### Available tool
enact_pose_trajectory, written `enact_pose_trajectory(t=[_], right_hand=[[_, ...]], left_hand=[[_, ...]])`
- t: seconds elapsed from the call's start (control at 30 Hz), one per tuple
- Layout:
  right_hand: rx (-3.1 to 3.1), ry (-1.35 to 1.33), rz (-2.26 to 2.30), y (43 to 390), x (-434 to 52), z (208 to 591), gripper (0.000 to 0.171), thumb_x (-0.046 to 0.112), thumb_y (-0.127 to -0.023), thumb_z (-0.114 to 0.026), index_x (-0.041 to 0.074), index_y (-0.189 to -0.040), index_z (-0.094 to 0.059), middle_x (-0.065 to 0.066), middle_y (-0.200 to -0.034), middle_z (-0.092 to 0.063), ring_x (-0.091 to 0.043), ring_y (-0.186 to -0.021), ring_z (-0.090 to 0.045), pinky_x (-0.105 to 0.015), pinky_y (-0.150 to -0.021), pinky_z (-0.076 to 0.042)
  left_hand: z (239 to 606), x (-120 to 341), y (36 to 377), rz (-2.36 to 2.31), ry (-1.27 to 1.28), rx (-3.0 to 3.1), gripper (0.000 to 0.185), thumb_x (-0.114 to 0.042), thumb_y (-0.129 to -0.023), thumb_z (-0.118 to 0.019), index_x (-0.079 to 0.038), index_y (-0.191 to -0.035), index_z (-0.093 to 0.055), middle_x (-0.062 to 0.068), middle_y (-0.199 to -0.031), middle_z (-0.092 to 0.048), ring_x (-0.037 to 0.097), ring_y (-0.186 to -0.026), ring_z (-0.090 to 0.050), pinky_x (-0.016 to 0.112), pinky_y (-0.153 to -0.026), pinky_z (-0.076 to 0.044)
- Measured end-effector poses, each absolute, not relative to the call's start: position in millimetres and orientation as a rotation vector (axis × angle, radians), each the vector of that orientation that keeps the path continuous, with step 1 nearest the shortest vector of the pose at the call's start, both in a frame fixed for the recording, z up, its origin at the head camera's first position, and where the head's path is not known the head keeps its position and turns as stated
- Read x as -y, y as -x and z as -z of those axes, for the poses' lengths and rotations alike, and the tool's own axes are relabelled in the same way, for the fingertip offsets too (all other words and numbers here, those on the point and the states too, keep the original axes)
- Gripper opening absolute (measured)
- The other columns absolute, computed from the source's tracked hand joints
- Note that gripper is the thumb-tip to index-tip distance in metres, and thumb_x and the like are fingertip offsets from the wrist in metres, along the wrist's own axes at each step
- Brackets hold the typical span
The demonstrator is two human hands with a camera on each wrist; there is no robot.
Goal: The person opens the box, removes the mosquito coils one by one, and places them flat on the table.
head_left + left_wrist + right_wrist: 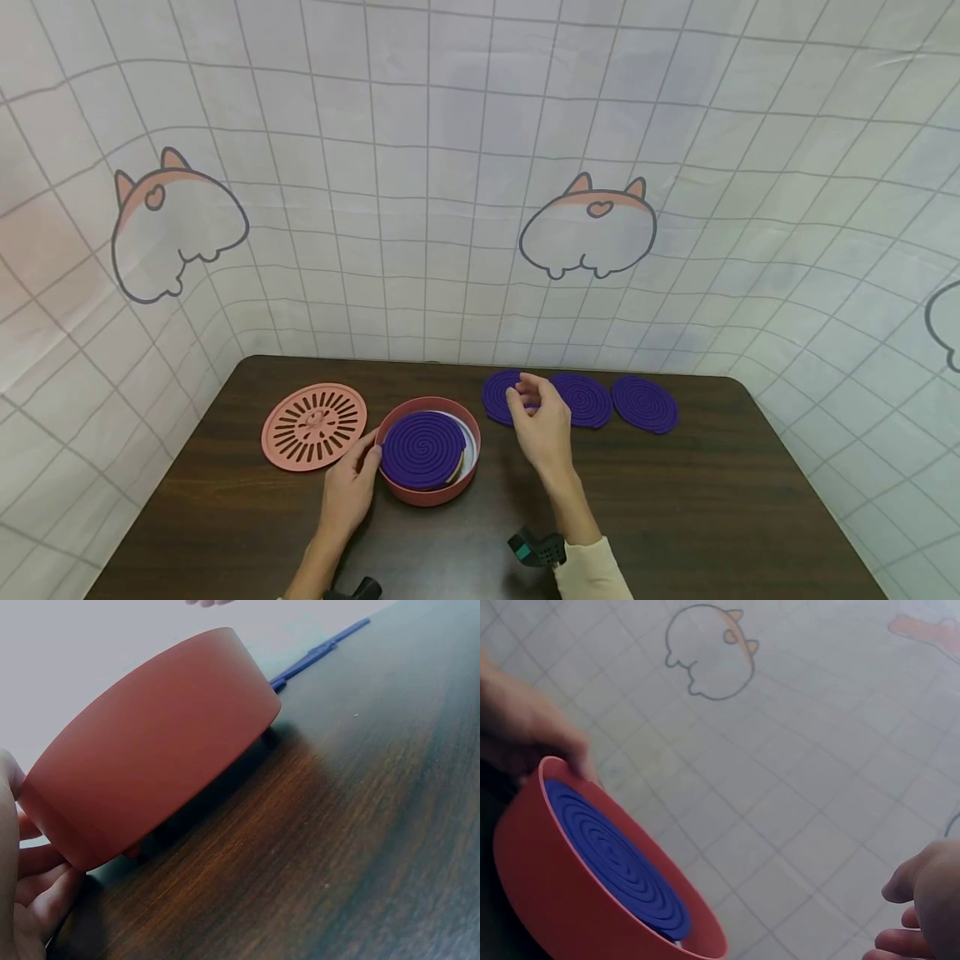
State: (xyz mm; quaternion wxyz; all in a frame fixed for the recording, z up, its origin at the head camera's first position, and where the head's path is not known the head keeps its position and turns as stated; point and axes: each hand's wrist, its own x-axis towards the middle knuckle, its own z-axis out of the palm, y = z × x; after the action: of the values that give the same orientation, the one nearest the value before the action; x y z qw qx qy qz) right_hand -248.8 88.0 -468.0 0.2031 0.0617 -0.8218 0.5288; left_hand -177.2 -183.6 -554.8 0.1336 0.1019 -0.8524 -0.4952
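I see pink lid (313,427) left, purple mats (581,400) right of round red bowl (429,497), left hand (352,483) gripping it, right hand (545,421) loose, empty

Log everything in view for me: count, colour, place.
Wood-grain table: one, dark brown, foreground.
Backdrop: one, white with grey grid, behind table.
Cartoon drawings: three in head view, grey-outlined, on backdrop.
Round slotted lid: one, pink, table's left.
Round bowl: one, red, right of lid.
Round spiral mats: four, purple, three along table's back, one in bowl.
Bowl contents: count unclear, white and yellowish, under mat.
Wrist devices: two, black, at wrists.
Sleeve: one clear, cream, right arm.
Left hand grip: one, bare, on bowl's left.
Right hand grip: one, bare, empty, above table.
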Motion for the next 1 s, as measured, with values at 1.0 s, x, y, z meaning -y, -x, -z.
enact_pose_trajectory(t=[1.0], right_hand=[[2.384, -0.339, -1.440, 239.2, -53.5, 485.1, 0.030, 0.013, -0.090, -0.071, -0.002, -0.115, -0.069, -0.012, -0.101, -0.071, -0.018, -0.083, -0.067, -0.030, -0.070, -0.059]], left_hand=[[553.9, 182.9, 176.8, 1.427, -0.297, 2.472, 0.040, -0.034, -0.105, -0.050, -0.016, -0.139, -0.061, 0.009, -0.136, -0.066, 0.027, -0.128, -0.061, 0.050, -0.105, -0.048]])
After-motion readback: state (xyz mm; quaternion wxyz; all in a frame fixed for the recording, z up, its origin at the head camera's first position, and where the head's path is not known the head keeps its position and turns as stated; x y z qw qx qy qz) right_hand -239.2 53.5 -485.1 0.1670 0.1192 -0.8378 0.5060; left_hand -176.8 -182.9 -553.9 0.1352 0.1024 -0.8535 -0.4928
